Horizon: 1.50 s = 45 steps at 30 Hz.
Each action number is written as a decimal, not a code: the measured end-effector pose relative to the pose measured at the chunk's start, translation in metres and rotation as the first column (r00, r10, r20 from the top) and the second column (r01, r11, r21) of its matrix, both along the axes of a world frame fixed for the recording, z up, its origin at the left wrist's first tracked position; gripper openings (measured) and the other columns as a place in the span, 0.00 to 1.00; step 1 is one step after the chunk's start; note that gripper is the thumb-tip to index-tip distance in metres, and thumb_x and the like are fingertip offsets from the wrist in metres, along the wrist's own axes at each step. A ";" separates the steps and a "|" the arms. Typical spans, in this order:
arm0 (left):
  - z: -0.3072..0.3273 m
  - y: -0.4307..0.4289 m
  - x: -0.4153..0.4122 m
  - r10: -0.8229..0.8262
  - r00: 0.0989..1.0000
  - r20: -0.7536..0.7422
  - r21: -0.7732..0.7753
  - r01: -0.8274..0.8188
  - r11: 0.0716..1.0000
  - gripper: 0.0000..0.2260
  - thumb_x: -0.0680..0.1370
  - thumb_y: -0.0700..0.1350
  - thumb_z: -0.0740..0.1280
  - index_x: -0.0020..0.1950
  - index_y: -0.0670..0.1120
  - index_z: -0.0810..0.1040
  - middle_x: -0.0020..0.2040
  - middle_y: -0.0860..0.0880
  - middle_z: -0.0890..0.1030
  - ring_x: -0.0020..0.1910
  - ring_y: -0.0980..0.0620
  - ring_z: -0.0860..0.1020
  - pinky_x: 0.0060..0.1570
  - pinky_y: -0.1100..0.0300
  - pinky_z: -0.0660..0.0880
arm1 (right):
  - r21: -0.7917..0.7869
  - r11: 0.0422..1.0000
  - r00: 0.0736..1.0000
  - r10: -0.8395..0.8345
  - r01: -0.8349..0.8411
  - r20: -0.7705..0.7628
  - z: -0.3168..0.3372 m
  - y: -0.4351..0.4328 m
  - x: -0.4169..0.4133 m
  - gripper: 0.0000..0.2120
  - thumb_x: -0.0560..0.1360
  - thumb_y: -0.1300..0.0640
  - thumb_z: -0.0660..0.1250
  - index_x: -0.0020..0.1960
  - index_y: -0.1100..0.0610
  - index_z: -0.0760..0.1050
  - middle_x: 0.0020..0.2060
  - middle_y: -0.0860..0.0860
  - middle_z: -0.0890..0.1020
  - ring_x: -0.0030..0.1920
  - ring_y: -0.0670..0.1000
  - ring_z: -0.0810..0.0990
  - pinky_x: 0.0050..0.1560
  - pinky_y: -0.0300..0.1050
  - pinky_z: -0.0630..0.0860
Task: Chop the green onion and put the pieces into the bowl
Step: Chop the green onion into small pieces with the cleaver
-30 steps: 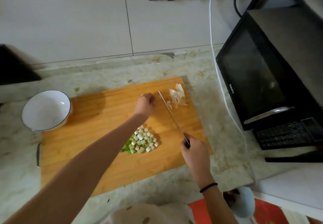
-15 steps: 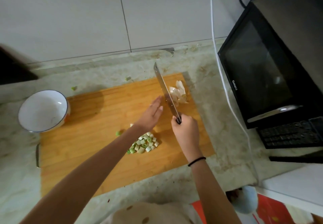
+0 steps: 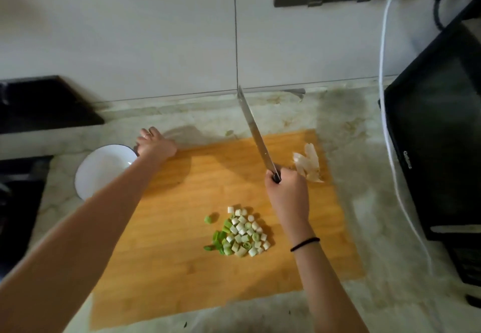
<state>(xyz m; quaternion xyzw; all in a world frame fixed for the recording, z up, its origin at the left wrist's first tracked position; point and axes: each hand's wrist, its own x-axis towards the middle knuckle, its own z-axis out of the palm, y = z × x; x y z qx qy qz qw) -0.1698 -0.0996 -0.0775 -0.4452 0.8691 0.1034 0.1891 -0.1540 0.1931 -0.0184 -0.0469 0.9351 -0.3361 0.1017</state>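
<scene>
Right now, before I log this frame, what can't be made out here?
Head view only:
left hand at the rim of the bowl: blurred, grip or mere touch unclear.
bowl's near side: hidden by the left forearm.
knife handle: buried in the right hand.
microwave: cut off by the right edge.

White bowl (image 3: 104, 168), green-white onion pieces (image 3: 240, 233), orange board (image 3: 182, 228).

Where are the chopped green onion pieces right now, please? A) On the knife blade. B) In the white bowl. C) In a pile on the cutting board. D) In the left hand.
C: the green onion pieces lie heaped on the cutting board; what shows of the bowl is bare white; the right hand grips the knife.
</scene>
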 end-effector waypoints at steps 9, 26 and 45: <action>-0.019 -0.015 -0.013 -0.070 0.997 0.017 -0.098 0.072 0.993 0.20 0.80 0.37 0.53 0.69 0.29 0.54 0.71 0.32 0.58 0.72 0.37 0.53 0.62 0.44 0.65 | -0.032 0.999 0.996 -0.005 0.002 -0.087 -0.026 -0.021 -0.046 0.10 0.77 0.58 0.63 0.38 0.55 0.77 0.23 0.47 0.71 0.24 0.47 0.71 0.22 0.39 0.62; -0.036 0.051 -0.082 -0.564 0.698 -0.441 0.145 0.676 0.722 0.15 0.76 0.37 0.60 0.62 0.41 0.69 0.59 0.40 0.68 0.44 0.40 0.77 0.45 0.52 0.73 | -0.012 0.999 0.999 -0.047 0.047 -0.001 -0.042 -0.015 -0.036 0.10 0.77 0.57 0.63 0.46 0.59 0.82 0.26 0.48 0.78 0.26 0.47 0.76 0.23 0.44 0.71; -0.013 0.105 0.063 -0.442 0.451 -0.775 0.061 0.750 0.658 0.06 0.76 0.37 0.62 0.51 0.42 0.76 0.50 0.43 0.76 0.42 0.43 0.78 0.40 0.51 0.76 | 0.201 0.972 0.991 0.132 -0.126 -0.018 -0.027 0.056 0.027 0.07 0.77 0.57 0.65 0.42 0.53 0.80 0.20 0.45 0.65 0.20 0.44 0.64 0.19 0.36 0.56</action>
